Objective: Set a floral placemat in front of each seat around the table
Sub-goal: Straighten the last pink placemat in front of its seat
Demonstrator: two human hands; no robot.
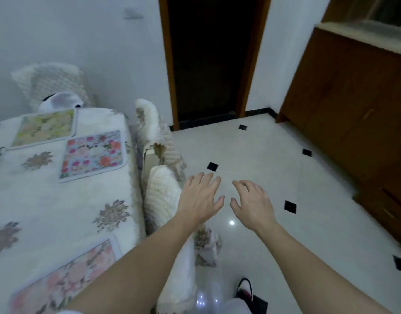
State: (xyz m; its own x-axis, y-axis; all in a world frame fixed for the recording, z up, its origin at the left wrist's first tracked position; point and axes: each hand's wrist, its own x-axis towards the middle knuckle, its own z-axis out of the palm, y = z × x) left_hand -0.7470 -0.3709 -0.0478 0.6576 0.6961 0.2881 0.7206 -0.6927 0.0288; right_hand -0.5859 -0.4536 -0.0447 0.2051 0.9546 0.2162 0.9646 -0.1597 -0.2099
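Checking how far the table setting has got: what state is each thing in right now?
left hand: grip open, empty, over the floor.
right hand: grip open, empty.
yellow-green placemat: flat on the table.
blue-pink placemat: flat on the table.
pale pink placemat: flat, partly behind the left arm.
doorway: open, dark inside.
cabinet: doors shut.

head view looks down past table edge (127, 168) onto floor (274, 168).
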